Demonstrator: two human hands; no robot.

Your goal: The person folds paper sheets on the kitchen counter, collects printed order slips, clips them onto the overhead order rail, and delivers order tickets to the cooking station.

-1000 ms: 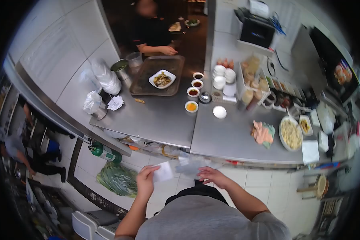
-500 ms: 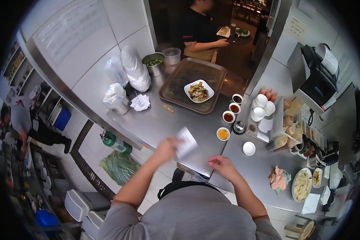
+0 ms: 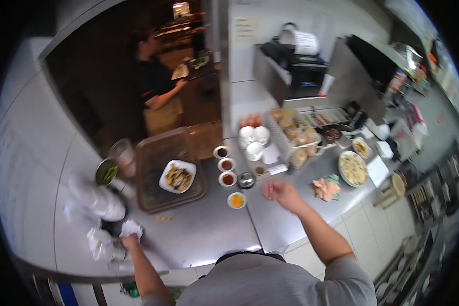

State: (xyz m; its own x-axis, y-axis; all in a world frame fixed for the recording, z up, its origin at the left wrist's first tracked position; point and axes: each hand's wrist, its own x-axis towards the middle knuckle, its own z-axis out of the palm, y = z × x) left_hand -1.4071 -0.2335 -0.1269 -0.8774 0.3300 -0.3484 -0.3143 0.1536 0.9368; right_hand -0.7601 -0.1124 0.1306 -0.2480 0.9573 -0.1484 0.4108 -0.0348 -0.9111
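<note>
At eight o'clock, touching white paper slips (image 3: 132, 227) with left hand (image 3: 131, 240), just beside plastic-draped metal canister (image 3: 101, 245); cannot tell whether pinching; probably light, limp, easily creased, so best taken by a free edge; at four o'clock, over steel counter (image 3: 199, 237), extended with right hand (image 3: 284, 196) loosely curled, too blurred to tell if holding anything.

The person's left hand (image 3: 131, 240) is at a cluster of white paper slips (image 3: 131, 227), beside a plastic-covered container (image 3: 101, 244). The right hand (image 3: 281, 195), a blur from where I stand, hangs over the worktop (image 3: 204, 239) between a dish of something orange (image 3: 236, 200) and a crumpled cloth (image 3: 325, 188). Beyond the hands, a brown tray (image 3: 150, 176) bears a square white bowl (image 3: 178, 177).
</note>
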